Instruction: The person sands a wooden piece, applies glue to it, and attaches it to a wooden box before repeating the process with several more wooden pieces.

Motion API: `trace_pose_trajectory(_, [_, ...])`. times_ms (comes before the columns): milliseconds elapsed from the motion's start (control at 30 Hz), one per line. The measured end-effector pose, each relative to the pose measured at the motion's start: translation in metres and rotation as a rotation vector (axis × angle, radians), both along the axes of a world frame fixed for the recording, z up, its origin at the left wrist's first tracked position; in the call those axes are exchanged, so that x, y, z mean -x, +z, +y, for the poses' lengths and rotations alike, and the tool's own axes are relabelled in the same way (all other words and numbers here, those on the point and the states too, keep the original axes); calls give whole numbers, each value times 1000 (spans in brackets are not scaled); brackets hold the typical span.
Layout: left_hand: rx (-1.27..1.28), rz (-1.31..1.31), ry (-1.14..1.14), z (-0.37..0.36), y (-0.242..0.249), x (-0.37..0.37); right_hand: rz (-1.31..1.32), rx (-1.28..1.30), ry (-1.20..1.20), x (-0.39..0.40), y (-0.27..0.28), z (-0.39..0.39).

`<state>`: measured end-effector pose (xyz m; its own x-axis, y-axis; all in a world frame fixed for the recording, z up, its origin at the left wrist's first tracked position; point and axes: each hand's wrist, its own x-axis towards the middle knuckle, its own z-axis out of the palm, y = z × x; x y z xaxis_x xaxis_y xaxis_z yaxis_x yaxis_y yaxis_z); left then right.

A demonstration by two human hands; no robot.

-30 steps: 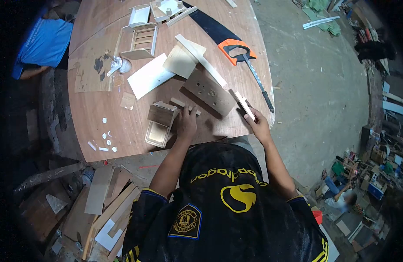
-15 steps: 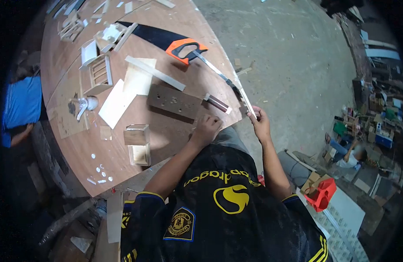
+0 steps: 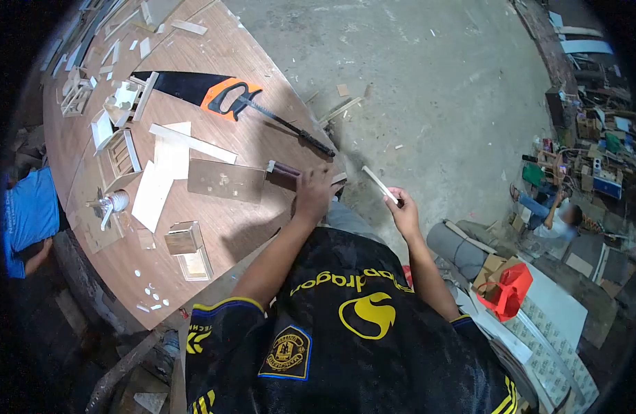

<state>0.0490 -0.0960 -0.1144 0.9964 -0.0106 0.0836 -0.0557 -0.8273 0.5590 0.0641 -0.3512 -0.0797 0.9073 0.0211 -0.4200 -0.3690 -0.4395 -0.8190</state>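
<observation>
My left hand (image 3: 314, 193) is closed over a dark red-brown bar with pale ends (image 3: 283, 173), which looks like a sanding block, at the table's near edge. Its fingers hide the middle of the bar. Beyond the edge, above the floor, my right hand (image 3: 403, 207) pinches a thin pale wooden strip (image 3: 379, 182) by its near end. Left of the bar lies a brown wooden block (image 3: 225, 181) with several marks on its face. A handsaw (image 3: 225, 96) with an orange and black handle rests farther back, a narrow dark-and-silver tool (image 3: 290, 126) beside its handle.
The wooden table (image 3: 214, 234) carries a long pale strip (image 3: 194, 143), pale sheets (image 3: 152, 196), small wooden models (image 3: 119, 159), a small wooden box (image 3: 188, 250) and a white spool-like item (image 3: 114, 201). A person in blue (image 3: 32, 214) is at left; another person (image 3: 556, 217) sits at far right.
My left hand has moved onto the bar and closed over it. My right hand has drawn the strip away from the table edge. The view has shifted, so the table appears farther left.
</observation>
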Motion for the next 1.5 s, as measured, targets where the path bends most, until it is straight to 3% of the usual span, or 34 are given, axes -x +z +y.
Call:
trace_pose_trajectory(67, [13,19,66,7,1,20,-26,-20,24,-10,-5,-11])
trace_pose_trajectory(233, [68,99,300,5,-17,51,-199,201,444,-59,1,-2])
trace_pose_trajectory(400, [190,73,472,-7,-20,45,-95,105,681,-98,-16,47])
trace_pose_trajectory(567, [198,118,492,-9,-27,43,-486,244,886,-117,-40,70])
trace_pose_trajectory(667, [284,126,509,-11,-26,40,-485,329,954,-120,-37,76])
trace_pose_trajectory(767, [257,45,489,-9,-27,42,-484,315,943,-117,-40,81])
trace_pose_trajectory(967, [339,157,505,-6,-23,45,-480,236,937,-112,-46,97])
trace_pose_trajectory(1033, [520,210,592,-7,-17,42,-516,213,965,-112,-46,99])
trace_pose_trajectory(1100, [480,174,561,-4,-21,43,-555,190,997,-114,-43,100])
trace_pose_trajectory(1200, [421,132,532,-3,-27,47,-576,148,861,-120,-37,95])
trace_pose_trajectory(1267, [405,133,528,-3,-27,49,-320,198,821,-121,-35,85])
trace_pose_trajectory(1500, [471,176,537,5,-19,42,-162,191,729,-126,-58,74])
